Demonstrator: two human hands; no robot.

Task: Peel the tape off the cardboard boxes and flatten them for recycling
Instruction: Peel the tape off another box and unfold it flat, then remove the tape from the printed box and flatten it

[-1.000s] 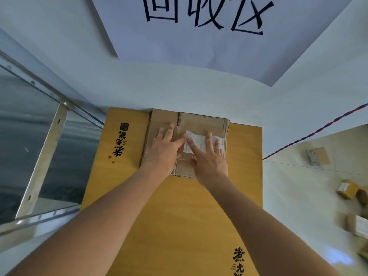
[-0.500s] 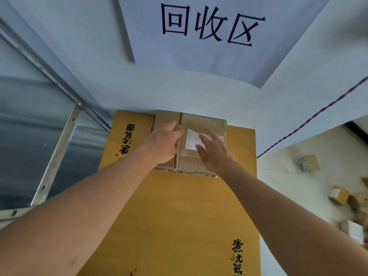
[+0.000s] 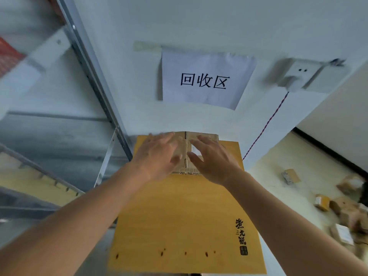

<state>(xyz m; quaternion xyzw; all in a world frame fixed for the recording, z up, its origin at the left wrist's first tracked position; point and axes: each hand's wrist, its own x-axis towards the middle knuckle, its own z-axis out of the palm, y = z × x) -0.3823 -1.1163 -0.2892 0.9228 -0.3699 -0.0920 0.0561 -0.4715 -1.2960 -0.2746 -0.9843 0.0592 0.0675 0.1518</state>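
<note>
- The flattened cardboard box (image 3: 187,154) lies at the far end of a big yellow carton (image 3: 185,216), hard against the white wall, under a paper sign (image 3: 205,80) with black characters.
- The left hand (image 3: 157,156) is spread flat over the left half of the box with fingers straight, gripping nothing. Whether the palm bears down or just clears the board I cannot tell, since the frame is blurred there.
- The right hand (image 3: 213,162) is likewise spread over the right half with fingers loosely extended, partly covering a white shipping label (image 3: 194,151).
- I'd judge the box light and fairly stiff. It is corrugated board, so it should stay flat under the palms but spring back along its creases when let go.
- A seam (image 3: 186,154) runs down the middle between the hands. Any tape there is too blurred to make out.
- To lift it, the near edge looks the best place to take hold, as it is the free side with thumbs able to slide under. The far edge is up against the wall.
- The carton's surface looks smooth, so the box may slide if pushed sideways.
- More small parcels (image 3: 290,176) lie scattered on the floor to the right, well apart from the hands.
</note>
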